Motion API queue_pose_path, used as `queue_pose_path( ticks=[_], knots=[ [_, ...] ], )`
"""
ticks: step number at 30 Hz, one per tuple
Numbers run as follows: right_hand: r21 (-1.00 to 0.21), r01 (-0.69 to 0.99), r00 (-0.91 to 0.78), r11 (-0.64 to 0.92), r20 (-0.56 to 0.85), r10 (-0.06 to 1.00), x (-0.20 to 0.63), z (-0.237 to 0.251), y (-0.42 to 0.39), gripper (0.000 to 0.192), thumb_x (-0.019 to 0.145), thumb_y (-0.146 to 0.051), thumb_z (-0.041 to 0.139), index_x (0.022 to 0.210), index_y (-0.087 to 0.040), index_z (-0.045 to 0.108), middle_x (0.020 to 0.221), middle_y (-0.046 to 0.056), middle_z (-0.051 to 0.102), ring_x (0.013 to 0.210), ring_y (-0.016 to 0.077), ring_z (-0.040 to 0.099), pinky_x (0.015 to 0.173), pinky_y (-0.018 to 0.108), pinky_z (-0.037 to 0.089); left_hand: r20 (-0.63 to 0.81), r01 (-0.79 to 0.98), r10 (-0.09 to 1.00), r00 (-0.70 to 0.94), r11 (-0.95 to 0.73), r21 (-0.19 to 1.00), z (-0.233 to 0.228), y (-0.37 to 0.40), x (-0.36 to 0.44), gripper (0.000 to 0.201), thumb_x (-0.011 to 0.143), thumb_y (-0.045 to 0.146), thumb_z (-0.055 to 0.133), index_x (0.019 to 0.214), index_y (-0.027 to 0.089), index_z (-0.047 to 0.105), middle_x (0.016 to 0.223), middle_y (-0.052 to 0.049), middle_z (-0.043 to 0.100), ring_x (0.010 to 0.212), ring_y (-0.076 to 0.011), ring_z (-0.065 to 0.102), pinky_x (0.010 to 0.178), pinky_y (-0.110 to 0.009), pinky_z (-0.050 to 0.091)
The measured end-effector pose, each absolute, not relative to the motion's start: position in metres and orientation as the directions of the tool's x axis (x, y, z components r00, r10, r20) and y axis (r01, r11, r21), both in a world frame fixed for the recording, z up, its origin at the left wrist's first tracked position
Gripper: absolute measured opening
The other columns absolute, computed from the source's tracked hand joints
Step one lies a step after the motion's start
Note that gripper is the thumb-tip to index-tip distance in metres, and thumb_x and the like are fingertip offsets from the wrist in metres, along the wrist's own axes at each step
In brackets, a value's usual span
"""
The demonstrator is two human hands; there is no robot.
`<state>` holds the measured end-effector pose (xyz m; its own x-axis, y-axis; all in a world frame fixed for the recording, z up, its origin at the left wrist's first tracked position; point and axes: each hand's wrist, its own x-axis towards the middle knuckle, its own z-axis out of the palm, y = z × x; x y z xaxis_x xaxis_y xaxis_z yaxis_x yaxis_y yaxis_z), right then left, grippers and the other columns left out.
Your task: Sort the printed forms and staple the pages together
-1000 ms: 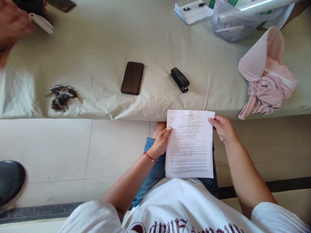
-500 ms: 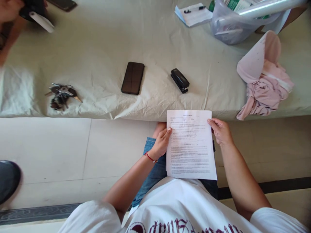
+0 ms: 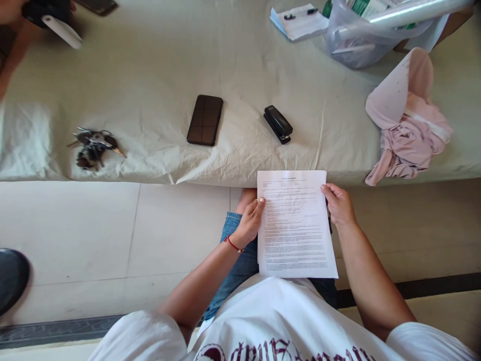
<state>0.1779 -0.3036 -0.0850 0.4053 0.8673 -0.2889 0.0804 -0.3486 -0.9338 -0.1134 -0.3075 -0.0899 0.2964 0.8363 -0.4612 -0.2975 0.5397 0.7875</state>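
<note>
Holding a printed sheet of paper (image 3: 296,225) over the lap, a seated person grips it by both side edges. The left hand (image 3: 251,221) is closed on the sheet's left edge, thumb on top of the page, a red string bracelet (image 3: 233,244) at the wrist. The right hand (image 3: 338,204) is closed on the right edge near the upper corner, fingers curled over the margin. The sheet is covered in small type, too fine to read, and sits just in front of the edge of a bed (image 3: 240,60) spread with a pale, wrinkled cover.

On the bed, just beyond the sheet, lies a black stapler (image 3: 278,124). To its left lies a dark phone (image 3: 205,120), face up, and farther left a bunch of keys (image 3: 93,148) near the bed's edge. At the right lies a crumpled pink cloth (image 3: 409,120). Behind it sits a clear plastic bag (image 3: 361,35), with a notepad (image 3: 300,21) beside it. In the far left corner, another person's hand (image 3: 15,10) holds a dark object.
</note>
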Motion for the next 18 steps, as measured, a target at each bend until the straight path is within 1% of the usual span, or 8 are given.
queue_pose_path(
  ticks=[4,9,13,16,18],
  knots=[
    [-0.934,0.088,0.427,-0.347,-0.28,0.86,0.174,-0.0869,-0.3067,0.06,0.074,-0.08,0.092,0.085,-0.023,0.076,0.078,0.001,0.075,0.068,0.0161,0.062,0.066,0.03,0.053,-0.445,-0.282,0.856,0.262,0.509,0.813,-0.0912,-0.3084,-0.111,0.075,0.092,0.085,0.08,0.119,0.016,0.086,0.124,-0.016,0.088,0.124,-0.0362,0.079,0.107,-0.045,0.062],
    [-0.937,0.06,0.44,-0.344,-0.284,0.852,0.1711,-0.0876,-0.3073,0.063,0.071,-0.082,0.093,0.084,-0.023,0.077,0.078,0.001,0.075,0.069,0.0166,0.063,0.069,0.032,0.056,-0.42,-0.263,0.859,0.293,0.495,0.828,-0.0852,-0.3072,-0.1121,0.073,0.095,0.084,0.078,0.122,0.017,0.087,0.126,-0.015,0.088,0.135,-0.0379,0.076,0.111,-0.046,0.061],
    [-0.938,0.035,0.434,-0.345,-0.297,0.851,0.1696,-0.0869,-0.3079,0.065,0.07,-0.083,0.093,0.085,-0.023,0.076,0.079,0.002,0.075,0.069,0.0167,0.063,0.071,0.033,0.057,-0.417,-0.256,0.863,0.285,0.488,0.835,-0.0846,-0.3069,-0.1122,0.075,0.094,0.086,0.077,0.121,0.017,0.086,0.126,-0.015,0.088,0.134,-0.0377,0.077,0.112,-0.047,0.061],
    [-0.937,0.031,0.426,-0.347,-0.301,0.853,0.1688,-0.0864,-0.3083,0.065,0.07,-0.084,0.092,0.084,-0.023,0.074,0.077,0.002,0.074,0.069,0.0173,0.063,0.07,0.034,0.056,-0.421,-0.274,0.857,0.298,0.499,0.822,-0.0863,-0.308,-0.1105,0.075,0.094,0.086,0.077,0.12,0.016,0.085,0.131,-0.016,0.087,0.137,-0.0391,0.076,0.112,-0.047,0.063],
    [-0.938,0.029,0.419,-0.346,-0.304,0.856,0.1687,-0.086,-0.3085,0.065,0.07,-0.085,0.092,0.084,-0.024,0.074,0.078,0.002,0.074,0.069,0.0173,0.062,0.071,0.034,0.056,-0.409,-0.299,0.862,0.298,0.492,0.818,-0.0864,-0.3086,-0.1093,0.072,0.095,0.083,0.079,0.125,0.018,0.084,0.138,-0.016,0.085,0.142,-0.0391,0.074,0.116,-0.048,0.061]
  ],
)
